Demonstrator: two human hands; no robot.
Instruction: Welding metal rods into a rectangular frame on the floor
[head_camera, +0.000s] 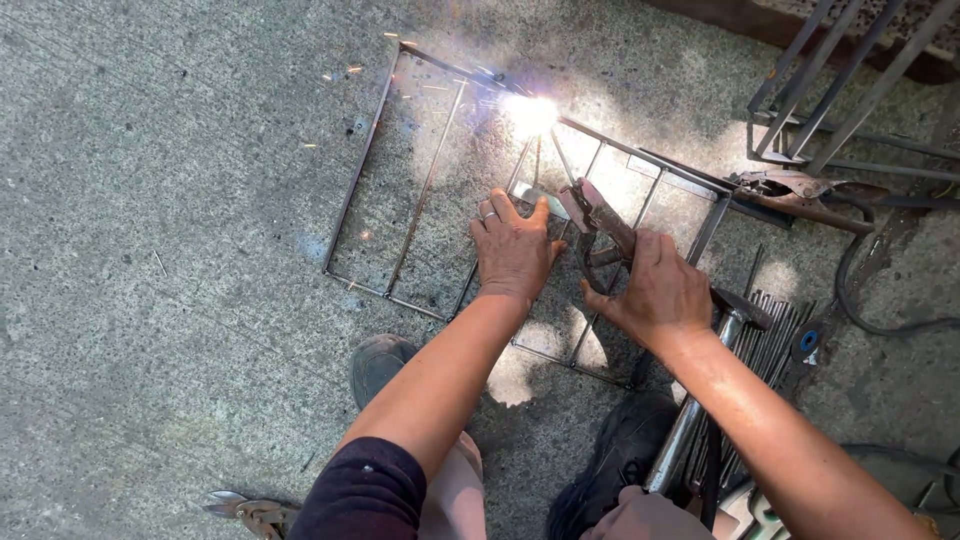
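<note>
The left hand is pressed flat, its fingers spread wide on a thin metal rod frame laid on the concrete floor. The right hand is closed around a rusty electrode holder, which reaches just past the left fingertips. A bright welding arc burns on the frame's far bar, beyond both sets of fingers.

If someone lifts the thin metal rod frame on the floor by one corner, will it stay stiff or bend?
The rod frame looks thin and wide, so it would probably flex somewhat. It is mostly open gaps, so likely light for its size. It lies flat on the concrete floor, so it should slide, not roll.
</note>
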